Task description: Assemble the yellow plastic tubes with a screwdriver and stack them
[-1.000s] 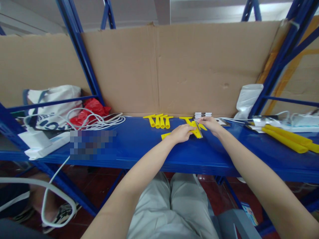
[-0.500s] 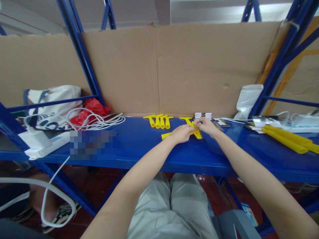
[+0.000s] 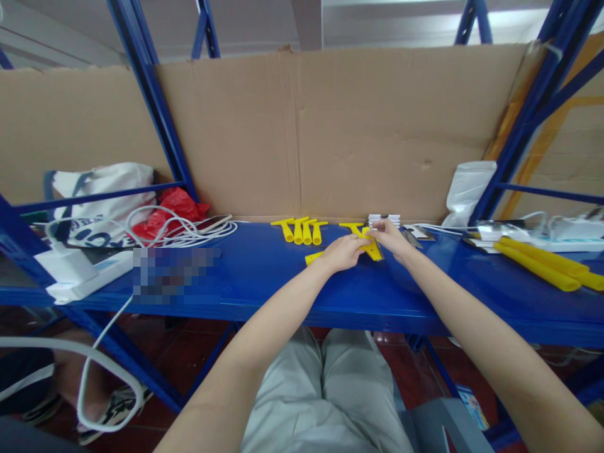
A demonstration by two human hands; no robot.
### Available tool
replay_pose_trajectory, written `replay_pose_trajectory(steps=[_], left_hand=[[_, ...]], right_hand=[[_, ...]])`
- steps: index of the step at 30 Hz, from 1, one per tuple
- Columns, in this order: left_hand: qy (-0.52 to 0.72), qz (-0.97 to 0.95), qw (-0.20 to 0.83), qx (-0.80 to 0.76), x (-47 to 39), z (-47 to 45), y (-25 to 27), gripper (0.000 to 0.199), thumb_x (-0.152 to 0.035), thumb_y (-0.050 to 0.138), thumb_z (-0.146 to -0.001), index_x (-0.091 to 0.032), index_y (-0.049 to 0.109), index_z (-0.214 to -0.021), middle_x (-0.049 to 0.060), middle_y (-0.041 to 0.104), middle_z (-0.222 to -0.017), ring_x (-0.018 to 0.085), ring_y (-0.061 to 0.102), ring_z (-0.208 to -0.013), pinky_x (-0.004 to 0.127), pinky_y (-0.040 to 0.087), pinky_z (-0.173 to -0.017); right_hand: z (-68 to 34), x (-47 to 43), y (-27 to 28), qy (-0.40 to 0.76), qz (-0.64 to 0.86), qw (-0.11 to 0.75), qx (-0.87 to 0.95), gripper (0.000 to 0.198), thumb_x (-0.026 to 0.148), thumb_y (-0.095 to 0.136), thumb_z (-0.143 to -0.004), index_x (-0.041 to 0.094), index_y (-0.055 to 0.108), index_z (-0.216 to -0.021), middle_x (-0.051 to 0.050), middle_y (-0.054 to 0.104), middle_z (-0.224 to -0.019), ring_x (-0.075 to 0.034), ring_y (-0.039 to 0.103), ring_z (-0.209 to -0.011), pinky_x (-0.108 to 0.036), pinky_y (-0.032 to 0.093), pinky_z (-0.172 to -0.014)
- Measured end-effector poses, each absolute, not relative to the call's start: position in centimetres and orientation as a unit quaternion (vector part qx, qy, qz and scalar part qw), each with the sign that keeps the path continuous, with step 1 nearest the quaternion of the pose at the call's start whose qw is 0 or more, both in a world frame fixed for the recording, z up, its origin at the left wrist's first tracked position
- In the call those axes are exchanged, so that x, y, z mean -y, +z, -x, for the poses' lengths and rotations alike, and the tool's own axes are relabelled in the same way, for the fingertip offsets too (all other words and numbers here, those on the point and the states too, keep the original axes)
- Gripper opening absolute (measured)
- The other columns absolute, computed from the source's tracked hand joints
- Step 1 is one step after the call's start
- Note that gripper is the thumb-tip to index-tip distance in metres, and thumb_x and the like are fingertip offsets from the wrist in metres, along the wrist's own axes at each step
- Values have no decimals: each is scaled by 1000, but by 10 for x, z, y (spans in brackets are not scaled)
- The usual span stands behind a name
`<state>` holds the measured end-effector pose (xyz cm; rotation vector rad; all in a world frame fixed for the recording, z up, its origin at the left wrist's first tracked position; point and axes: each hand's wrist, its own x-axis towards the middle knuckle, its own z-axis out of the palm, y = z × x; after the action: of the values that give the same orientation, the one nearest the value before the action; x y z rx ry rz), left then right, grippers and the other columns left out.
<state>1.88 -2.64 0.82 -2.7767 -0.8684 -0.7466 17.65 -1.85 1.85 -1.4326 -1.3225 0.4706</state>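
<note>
A yellow T-shaped scraper [image 3: 374, 252] lies at a slant just above the blue shelf, its handle end poking out left of my left hand [image 3: 346, 253]. That hand is closed around the handle. My right hand [image 3: 387, 236] has its fingertips bent onto the upper end of the scraper's wide head; whether a small part sits between them is hidden. Right behind my left fingers lies another yellow scraper [image 3: 352, 228]. Several more yellow scrapers [image 3: 302, 232] stand in a row to the left, handle ends toward me.
Small white boxes [image 3: 377, 218] are stacked behind my right hand, with flat dark packets [image 3: 412, 238] beside them. Long yellow pieces [image 3: 542, 265] lie at the right. White cables [image 3: 189, 229], a power strip [image 3: 94, 277] and a cloth bag [image 3: 108, 195] occupy the left. Cardboard [image 3: 368, 138] closes the back.
My right fingers have shifted very slightly at the scraper's head. My left hand and the scraper stay nearly where they were.
</note>
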Motion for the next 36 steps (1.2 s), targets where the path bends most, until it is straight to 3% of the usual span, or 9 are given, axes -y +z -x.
replay_pose_trajectory(steps=[4, 9, 16, 24, 36], left_hand=[[-282, 911, 58, 296, 23, -18, 8, 31, -15, 47, -86, -17, 58, -115, 9, 63, -109, 20, 59, -102, 32, 46, -89], [-289, 907, 53, 301, 23, -16, 7, 34, -13, 49, -84, -17, 55, -118, 9, 62, -113, 20, 58, -106, 33, 46, -91], [-272, 898, 65, 339, 25, -17, 7, 42, -20, 49, -86, -16, 44, -128, 11, 58, -124, 21, 54, -114, 35, 45, -93], [-216, 891, 90, 390, 29, -14, 9, 51, -26, 44, -90, -22, 31, -139, 12, 59, -122, 24, 58, -108, 37, 46, -88], [-216, 890, 98, 388, 29, -14, 9, 53, -20, 42, -89, -23, 31, -141, 10, 61, -118, 22, 59, -106, 36, 46, -88]], right_hand=[[-178, 23, 24, 281, 594, 503, 561, 2, 18, 59, -69, 16, 59, -69, -1, 62, -72, -13, 54, -69, -24, 41, -70], [-179, 26, 24, 331, 568, 498, 565, 13, 15, 60, -69, 16, 60, -56, 0, 61, -60, -10, 52, -62, -21, 38, -64], [-175, 30, 28, 329, 579, 510, 544, 13, 15, 62, -70, 15, 61, -57, -1, 63, -61, -9, 50, -57, -21, 37, -59], [-174, 31, 28, 324, 578, 520, 539, 7, 17, 63, -69, 15, 63, -62, -3, 67, -68, -11, 55, -61, -23, 41, -62], [-170, 35, 30, 326, 584, 522, 529, 8, 18, 59, -70, 14, 63, -64, -4, 67, -68, -11, 54, -58, -22, 40, -57]])
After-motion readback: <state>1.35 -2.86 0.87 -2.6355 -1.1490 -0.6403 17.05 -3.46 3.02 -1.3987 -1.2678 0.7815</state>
